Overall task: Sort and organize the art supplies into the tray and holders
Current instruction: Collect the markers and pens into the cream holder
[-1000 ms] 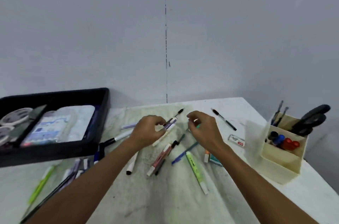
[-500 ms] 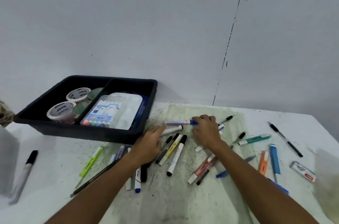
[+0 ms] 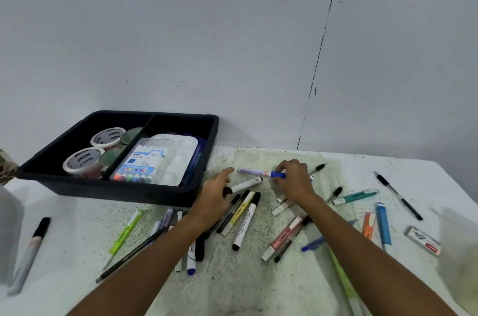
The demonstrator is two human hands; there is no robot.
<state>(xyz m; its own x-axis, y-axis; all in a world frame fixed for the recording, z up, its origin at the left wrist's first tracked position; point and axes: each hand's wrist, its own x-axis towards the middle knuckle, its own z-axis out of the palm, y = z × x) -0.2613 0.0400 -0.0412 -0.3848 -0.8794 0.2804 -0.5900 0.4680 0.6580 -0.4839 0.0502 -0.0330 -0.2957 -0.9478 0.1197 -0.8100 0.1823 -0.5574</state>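
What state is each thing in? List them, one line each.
Black tray: on the table, partly filled.
Colour pen pack: closed, lying in the tray's right compartment.
Tape rolls: in the left compartment.
Purple marker: capped, pinched by the right hand.
White marker: capped, under the left hand.
Eraser: loose on the table.
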